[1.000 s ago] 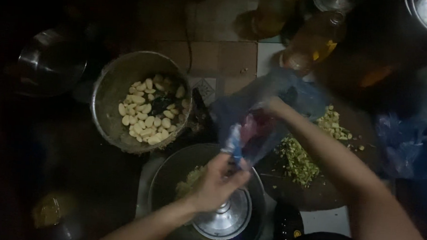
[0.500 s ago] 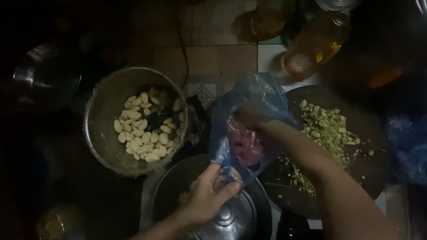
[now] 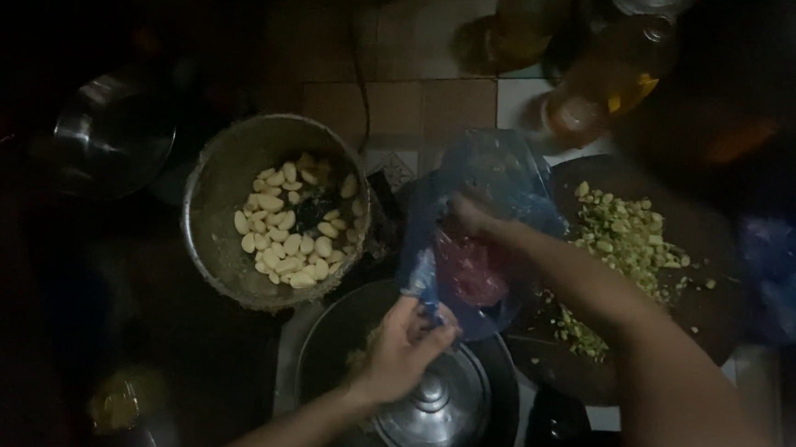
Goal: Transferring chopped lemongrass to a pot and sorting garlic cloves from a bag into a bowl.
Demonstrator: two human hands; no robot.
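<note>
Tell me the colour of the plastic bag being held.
Translucent blue plastic bag, reddish contents inside; head view.

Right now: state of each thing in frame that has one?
Translucent blue plastic bag: held open, red contents inside.
Left hand: grip shut on the bag's lower edge.
Right hand: at the bag's mouth; grip cannot be told.
Round metal bowl: upright, partly filled with pale peeled cloves.
Dark round board: chopped green-yellow bits piled on it.
Shiny metal lid: lying in the dark pan.
</note>
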